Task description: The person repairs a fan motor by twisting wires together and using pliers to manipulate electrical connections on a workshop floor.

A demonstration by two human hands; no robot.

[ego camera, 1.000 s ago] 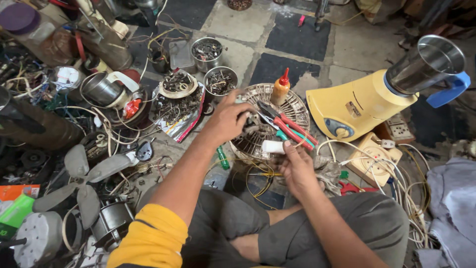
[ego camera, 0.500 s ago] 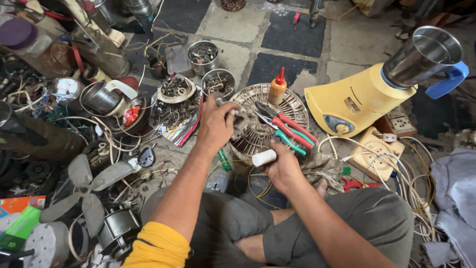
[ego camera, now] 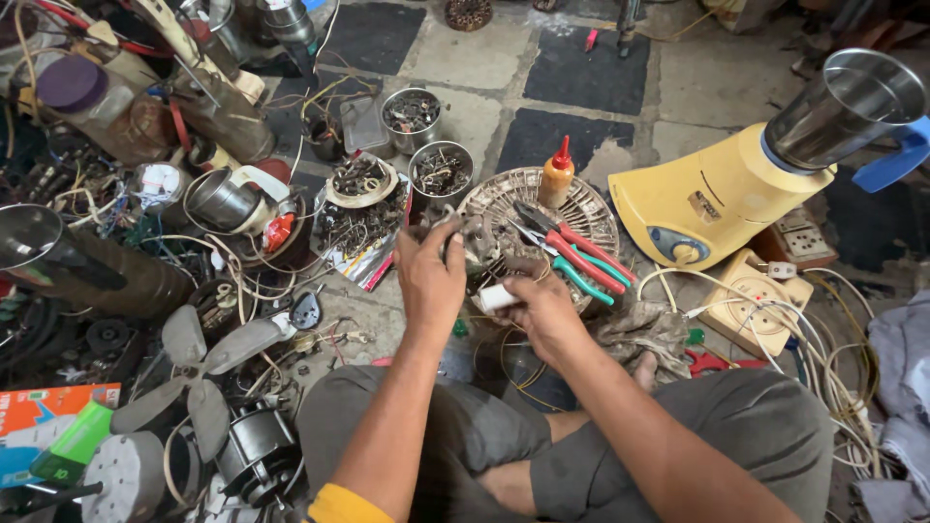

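My left hand (ego camera: 430, 279) grips a grimy metal motor part (ego camera: 475, 238) above the front edge of a round wire fan guard (ego camera: 593, 208). My right hand (ego camera: 544, 312) is closed around a small white cylinder (ego camera: 493, 297) just below that part. Red-handled and green-handled pliers (ego camera: 573, 254) lie on the guard to the right of my hands. A small orange bottle with a red nozzle (ego camera: 556, 177) stands on the guard's far side.
A yellow mixer base with a steel jar (ego camera: 765, 165) sits at right, beside a cream switch box (ego camera: 751, 297) with white cables. Tins of small parts (ego camera: 441, 172), a grey fan blade (ego camera: 199, 360), motors and tangled wires crowd the left. A dirty rag (ego camera: 647, 329) lies by my knee.
The view has shifted a little. My left hand has drawn back from the guard and closed on the motor part; my right hand with the white cylinder has come up beside it.
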